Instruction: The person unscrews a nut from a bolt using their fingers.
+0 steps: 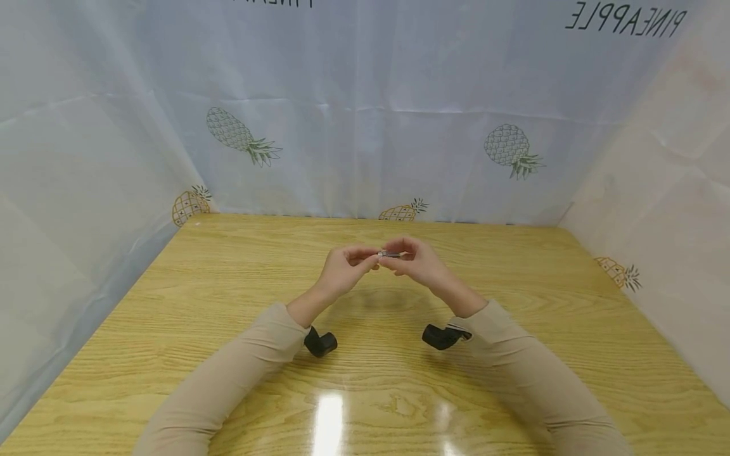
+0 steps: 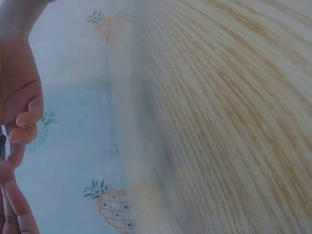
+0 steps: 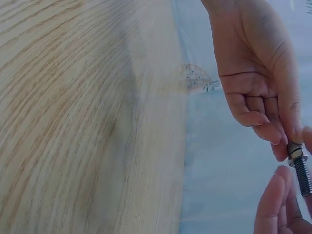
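Observation:
A small metal bolt [image 3: 303, 178] with a threaded shank is held between both hands above the table, lying nearly level in the head view. The left hand [image 1: 342, 269] pinches its head end between thumb and fingers. Around the shank, close to the head, sits a hex nut [image 3: 297, 157]. Thumb and index finger of the right hand [image 1: 419, 261] close on the nut from the other side, with the shank pointing into that palm. In the left wrist view only a dark bit of the bolt [image 2: 2, 146] shows at the edge, the rest hidden or cut off.
Beneath the hands lies a wood-grain table [image 1: 256, 253]. White pineapple-print curtains [image 1: 353, 145] hang behind it and along both sides. Black wrist mounts [image 1: 441, 337] stick out inward under both sleeves. Glare shines on the table's near part.

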A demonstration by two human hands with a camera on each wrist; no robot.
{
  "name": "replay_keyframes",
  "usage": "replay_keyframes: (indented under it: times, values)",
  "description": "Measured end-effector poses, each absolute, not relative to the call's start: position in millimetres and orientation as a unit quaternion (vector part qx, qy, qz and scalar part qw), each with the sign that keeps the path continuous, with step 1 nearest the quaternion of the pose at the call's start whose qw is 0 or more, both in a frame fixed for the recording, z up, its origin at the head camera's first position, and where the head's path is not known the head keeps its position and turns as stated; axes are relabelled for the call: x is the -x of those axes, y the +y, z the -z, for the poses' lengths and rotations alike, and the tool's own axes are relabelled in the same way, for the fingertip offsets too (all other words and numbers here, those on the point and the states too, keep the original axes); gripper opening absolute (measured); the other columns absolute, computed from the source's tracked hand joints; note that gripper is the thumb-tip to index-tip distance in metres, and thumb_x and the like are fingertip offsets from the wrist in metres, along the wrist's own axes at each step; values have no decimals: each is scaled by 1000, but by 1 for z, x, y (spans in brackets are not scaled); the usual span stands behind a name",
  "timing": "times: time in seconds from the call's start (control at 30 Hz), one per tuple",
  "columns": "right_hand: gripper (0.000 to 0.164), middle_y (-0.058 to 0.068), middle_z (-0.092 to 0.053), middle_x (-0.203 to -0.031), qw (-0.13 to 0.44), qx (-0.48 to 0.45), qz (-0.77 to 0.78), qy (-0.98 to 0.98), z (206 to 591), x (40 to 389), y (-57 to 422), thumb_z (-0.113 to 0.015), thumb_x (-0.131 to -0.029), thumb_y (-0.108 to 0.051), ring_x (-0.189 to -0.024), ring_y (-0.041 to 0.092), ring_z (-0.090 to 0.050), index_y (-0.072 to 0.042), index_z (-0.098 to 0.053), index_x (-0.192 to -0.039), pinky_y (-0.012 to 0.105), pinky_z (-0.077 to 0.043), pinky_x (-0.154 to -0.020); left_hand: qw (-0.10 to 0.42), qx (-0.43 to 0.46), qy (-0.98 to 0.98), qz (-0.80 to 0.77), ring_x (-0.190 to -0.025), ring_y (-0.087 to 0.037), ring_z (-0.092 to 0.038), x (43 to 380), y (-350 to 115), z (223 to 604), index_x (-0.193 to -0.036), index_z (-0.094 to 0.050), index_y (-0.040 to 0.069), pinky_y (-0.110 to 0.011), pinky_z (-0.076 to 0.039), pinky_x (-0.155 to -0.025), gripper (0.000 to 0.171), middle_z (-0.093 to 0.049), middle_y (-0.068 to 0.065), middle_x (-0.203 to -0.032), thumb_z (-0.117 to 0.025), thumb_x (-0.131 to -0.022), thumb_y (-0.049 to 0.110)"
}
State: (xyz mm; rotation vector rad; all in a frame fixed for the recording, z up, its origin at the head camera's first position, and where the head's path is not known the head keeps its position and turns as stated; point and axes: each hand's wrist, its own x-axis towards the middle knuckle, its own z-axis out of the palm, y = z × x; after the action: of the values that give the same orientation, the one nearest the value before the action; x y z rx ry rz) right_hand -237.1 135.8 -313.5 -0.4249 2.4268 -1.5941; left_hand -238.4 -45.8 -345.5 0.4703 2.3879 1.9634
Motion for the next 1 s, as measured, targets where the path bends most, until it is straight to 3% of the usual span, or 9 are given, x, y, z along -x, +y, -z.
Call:
replay_keyframes:
  times: [0.2, 0.4, 0.63, 1.0]
  values:
    - [38, 19, -63, -112, 115, 139, 517, 837, 313, 238, 136, -51, -96, -34, -90, 27, -61, -5, -58, -120, 43, -54, -86, 5, -154, 764, -626, -89, -21, -69, 239, -46, 347, -109, -69, 6, -44, -54, -88, 25, -69, -19, -103, -63, -90, 22]
    - [36, 18, -62, -116, 111, 139, 517, 837, 316, 238, 137, -56, -95, -29, -98, 35, -60, -5, -58, -121, 47, -52, -91, -1, -156, 769, -620, -94, -24, -68, 237, -46, 348, -108, -70, 6, -39, -55, -86, 24, -69, -18, -105, -63, -90, 21]
    - [30, 16, -59, -118, 88, 152, 521, 835, 318, 239, 138, -61, -91, -18, -101, 32, -61, -4, -57, -117, 49, -51, -91, -16, -153, 778, -609, -101, -21, -66, 236, -46, 347, -107, -71, 8, -32, -55, -85, 24, -70, -11, -108, -64, -89, 23]
    - [37, 20, -60, -118, 112, 144, 524, 832, 315, 240, 138, -51, -97, -31, -109, 41, -56, -5, -56, -123, 46, -51, -93, -22, -147, 785, -601, -99, -21, -66, 235, -45, 344, -108, -70, 9, -31, -55, -82, 25, -70, -11, -108, -64, -90, 24]
